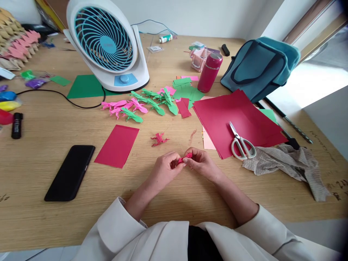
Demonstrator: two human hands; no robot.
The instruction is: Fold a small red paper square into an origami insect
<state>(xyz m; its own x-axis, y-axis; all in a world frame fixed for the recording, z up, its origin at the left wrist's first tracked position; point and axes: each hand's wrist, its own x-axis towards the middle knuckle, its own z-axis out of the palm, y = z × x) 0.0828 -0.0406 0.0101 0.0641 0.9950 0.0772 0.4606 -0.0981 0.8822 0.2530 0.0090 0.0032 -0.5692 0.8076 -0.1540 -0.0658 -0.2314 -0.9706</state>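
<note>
My left hand [164, 169] and my right hand [200, 163] meet just above the wooden table [174, 195], both pinching a small folded piece of red paper [185, 158] between fingertips. A finished red paper figure [159, 139] lies just beyond my hands. To the left rests a red paper rectangle [117, 145]. A row of pink and green folded figures [141, 103] lies farther back. To the right a stack of red sheets [233, 119] carries white-handled scissors [241, 143].
A black phone [70, 172] lies at the left. A white and blue fan [107, 43] stands at the back with its cable. A red bottle [210, 72], a blue bag [259, 67] and a grey cloth [288, 165] sit on the right. A marker [16, 125] lies far left.
</note>
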